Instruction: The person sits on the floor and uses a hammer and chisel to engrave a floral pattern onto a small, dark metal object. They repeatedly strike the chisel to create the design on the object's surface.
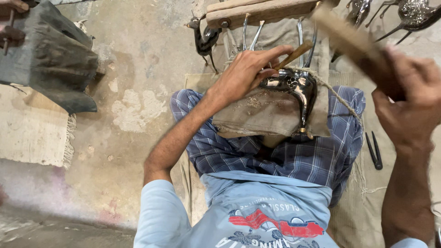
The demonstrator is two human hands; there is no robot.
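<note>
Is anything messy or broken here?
Pale shavings lie scattered on the beige cloth pad beside the shiny silver metal figure. The grey concrete floor is chipped, with pale patches. Nothing else looks broken.

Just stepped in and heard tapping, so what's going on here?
A person sits on the floor with a shiny metal piece on a cloth pad across the lap. The left hand sets a thin wooden-handled tool against the metal. The right hand grips a wooden mallet, raised and blurred. Small black pliers lie on the mat beside the leg.
</note>
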